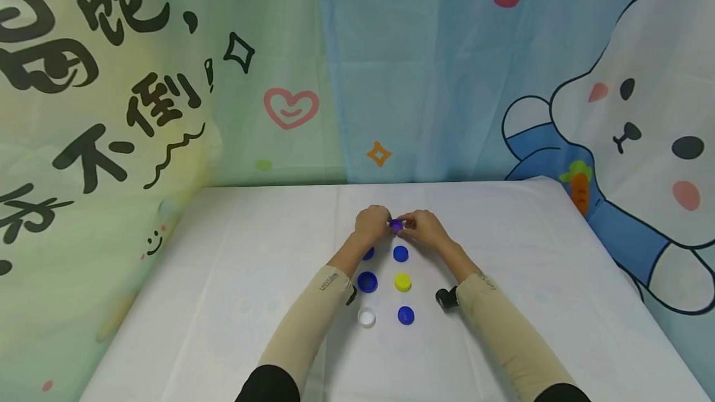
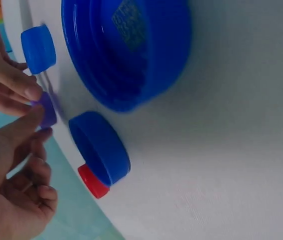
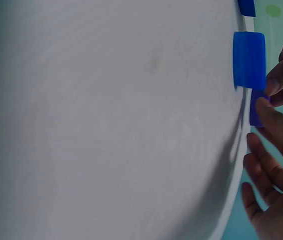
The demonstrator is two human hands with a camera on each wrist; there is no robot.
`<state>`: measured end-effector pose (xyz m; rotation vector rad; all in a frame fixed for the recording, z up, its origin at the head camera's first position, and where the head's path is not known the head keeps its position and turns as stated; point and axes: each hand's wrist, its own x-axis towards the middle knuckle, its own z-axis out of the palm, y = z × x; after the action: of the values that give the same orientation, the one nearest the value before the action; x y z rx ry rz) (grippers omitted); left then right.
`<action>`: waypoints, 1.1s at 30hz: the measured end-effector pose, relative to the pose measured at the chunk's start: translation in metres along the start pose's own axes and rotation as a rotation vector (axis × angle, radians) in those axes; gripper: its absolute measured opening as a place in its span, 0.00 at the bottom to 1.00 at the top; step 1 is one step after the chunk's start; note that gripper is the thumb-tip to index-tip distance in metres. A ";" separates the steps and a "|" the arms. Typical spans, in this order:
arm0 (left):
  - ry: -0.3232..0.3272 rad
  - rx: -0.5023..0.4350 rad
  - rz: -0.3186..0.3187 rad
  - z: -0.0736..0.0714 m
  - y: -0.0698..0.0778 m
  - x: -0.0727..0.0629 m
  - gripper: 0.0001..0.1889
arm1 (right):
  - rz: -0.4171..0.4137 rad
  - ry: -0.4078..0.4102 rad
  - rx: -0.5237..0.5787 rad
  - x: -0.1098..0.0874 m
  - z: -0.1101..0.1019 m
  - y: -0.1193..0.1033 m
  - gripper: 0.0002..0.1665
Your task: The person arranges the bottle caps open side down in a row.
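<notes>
Near the far part of the table, my left hand (image 1: pixel 372 224) and right hand (image 1: pixel 426 228) meet at a small purple bottle cap (image 1: pixel 396 226). Thumb and fingers of both hands pinch it from either side, as the left wrist view also shows. Just nearer than it lies a blue cap (image 1: pixel 400 254). Another blue cap (image 1: pixel 368 254) sits beside my left wrist, partly covered by it. A red cap (image 2: pixel 93 181) shows behind that one in the left wrist view; in the head view my left hand hides it.
Nearer on the white tablecloth (image 1: pixel 251 303) lie a larger blue cap (image 1: pixel 367 282), a yellow cap (image 1: pixel 403 282), a white cap (image 1: pixel 366 317) and a blue cap (image 1: pixel 406 315), in two rough columns. A printed curtain (image 1: pixel 436 67) hangs behind the table.
</notes>
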<state>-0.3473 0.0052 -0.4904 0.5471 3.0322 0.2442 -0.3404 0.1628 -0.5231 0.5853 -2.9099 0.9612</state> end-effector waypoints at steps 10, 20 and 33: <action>0.317 -0.217 0.362 -0.033 -0.016 -0.026 0.16 | -0.166 0.207 -0.020 -0.027 -0.046 -0.035 0.21; 0.603 -0.337 0.627 -0.084 -0.009 -0.089 0.15 | -0.386 0.371 -0.005 -0.070 -0.088 -0.089 0.22; 0.549 -0.511 0.632 -0.094 0.003 -0.134 0.17 | -0.564 0.390 -0.043 -0.106 -0.102 -0.113 0.24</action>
<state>-0.2285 -0.0525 -0.3944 1.5636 2.9282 1.3365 -0.2115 0.1749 -0.3905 1.0072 -2.2298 0.8142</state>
